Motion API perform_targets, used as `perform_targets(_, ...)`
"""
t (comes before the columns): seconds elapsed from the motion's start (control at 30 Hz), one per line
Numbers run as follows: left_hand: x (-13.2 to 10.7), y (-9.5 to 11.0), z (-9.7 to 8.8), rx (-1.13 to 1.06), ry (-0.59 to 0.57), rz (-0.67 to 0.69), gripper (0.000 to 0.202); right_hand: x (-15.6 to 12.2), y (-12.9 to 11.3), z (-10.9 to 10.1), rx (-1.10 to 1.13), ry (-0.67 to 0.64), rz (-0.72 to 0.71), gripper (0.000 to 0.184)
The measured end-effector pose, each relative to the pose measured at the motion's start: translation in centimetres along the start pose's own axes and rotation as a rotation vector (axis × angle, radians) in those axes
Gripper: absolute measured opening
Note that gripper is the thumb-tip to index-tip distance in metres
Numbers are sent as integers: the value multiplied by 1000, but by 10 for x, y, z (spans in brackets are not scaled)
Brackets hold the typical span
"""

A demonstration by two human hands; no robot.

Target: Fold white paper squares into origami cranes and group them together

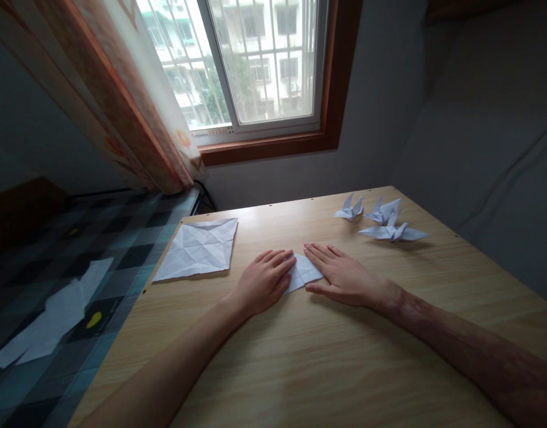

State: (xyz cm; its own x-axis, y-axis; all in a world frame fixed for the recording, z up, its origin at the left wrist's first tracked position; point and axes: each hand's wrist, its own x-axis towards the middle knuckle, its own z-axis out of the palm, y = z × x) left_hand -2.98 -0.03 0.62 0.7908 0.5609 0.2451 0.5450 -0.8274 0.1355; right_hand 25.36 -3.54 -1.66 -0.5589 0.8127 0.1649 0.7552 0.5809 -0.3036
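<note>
At the middle of a pale wooden counter (327,368), the left hand (264,280) and right hand (345,276) lie open and flat, fingers straight, both pressing down on a small folded white paper (305,270) that shows between them; left of them lies a creased square sheet (200,246), spread flat; near the far right corner sit three folded paper cranes (392,233), close together. Beyond the counter, a patterned curtain (135,113) hangs beside a barred window (264,59).

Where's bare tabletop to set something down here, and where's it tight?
Tight: mid-table, where the left hand and right hand press flat on the folded paper. Free: the table strip nearer than the hands, and the far edge between the creased sheet and the paper cranes.
</note>
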Motion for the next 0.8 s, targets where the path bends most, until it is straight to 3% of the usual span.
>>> perform_targets(0.2,0,6,-5,0,-2,-58,51,-3,5,0,6,-13,19,94)
perform_targets(0.37,1,15,-9,16,5,-79,75,-2,19,0,21,11,55,84)
perform_targets(0.63,4,21,-17,44,31,-115,48,2,24,-4,120,127,49,73)
perform_targets(0.8,3,18,-21,25,7,-124,49,3,21,-6,135,170,2,75)
